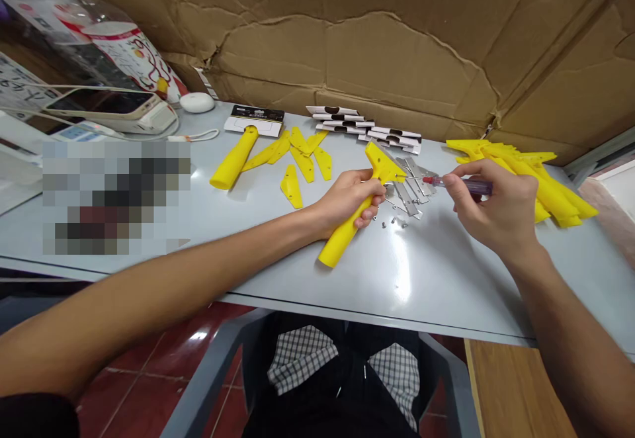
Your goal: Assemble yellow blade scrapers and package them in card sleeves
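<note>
My left hand (354, 201) is closed around the yellow handle of a scraper (342, 233), its wide head tilted up and away from me. In my right hand (489, 206) is a screwdriver (464, 185) with a clear purplish grip and a red collar. Its thin shaft points left, and the tip meets the scraper head near a screw hole; whether it sits in a screw is too small to tell. Metal blades (407, 193) lie just behind and right of the scraper head. Several small screws (394, 220) are scattered on the table below them.
Yellow cover plates (292, 186) and a carded yellow scraper (234, 160) lie to the left. Folded cards (367, 127) line the cardboard wall (347, 47). More yellow handles (540, 176) are piled at right. A phone (102, 104) and bottles (124, 47) stand at back left.
</note>
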A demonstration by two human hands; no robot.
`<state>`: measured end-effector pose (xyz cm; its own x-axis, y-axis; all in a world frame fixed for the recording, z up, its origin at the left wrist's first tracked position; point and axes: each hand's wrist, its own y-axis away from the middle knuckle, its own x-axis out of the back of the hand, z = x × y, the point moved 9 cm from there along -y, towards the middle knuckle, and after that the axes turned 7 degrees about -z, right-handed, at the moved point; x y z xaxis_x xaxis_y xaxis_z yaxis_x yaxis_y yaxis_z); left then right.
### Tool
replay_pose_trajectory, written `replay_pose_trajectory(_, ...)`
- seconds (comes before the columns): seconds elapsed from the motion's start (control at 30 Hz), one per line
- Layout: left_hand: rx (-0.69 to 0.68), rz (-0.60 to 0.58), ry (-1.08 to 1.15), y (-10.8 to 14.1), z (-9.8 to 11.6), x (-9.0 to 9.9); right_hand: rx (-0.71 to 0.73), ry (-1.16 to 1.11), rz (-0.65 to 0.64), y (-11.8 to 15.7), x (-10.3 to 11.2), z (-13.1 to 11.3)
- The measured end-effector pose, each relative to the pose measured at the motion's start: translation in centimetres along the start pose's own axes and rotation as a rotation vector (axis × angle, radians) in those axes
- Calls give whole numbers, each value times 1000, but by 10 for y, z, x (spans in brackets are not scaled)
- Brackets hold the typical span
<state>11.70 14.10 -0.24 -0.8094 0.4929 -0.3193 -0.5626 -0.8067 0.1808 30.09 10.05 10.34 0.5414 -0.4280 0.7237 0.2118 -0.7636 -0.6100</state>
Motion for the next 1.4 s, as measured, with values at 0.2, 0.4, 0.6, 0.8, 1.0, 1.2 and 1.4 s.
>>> replay_pose_trajectory(0.2, -9, 5, 8, 1, 2, 0, -3, -6, -21, -1, -4, 0)
replay_pose_trajectory(0.4, -6, -13, 8, 0, 0, -1, 37, -76, -81, 0, -7, -7)
replay_pose_trajectory(0.6, -13, 4, 10, -1, 0, 1, 76, -177, -168, 3, -14, -13)
replay_pose_trajectory(0.8, -8, 11, 17, -1, 1, 0, 110, -160, -169, 3, -14, -14)
replay_pose_trajectory(1.0, -12, 7, 10, 0, 1, 0, 93, -187, -169, 5, -16, -9)
replay_pose_trajectory(1.2, -17, -4, 5, 0, 0, 1, 74, -237, -168, 5, -17, -7)
replay_pose_trajectory(1.4, -15, -21, 4, -1, 0, 0, 4, -317, -159, 4, -15, -4)
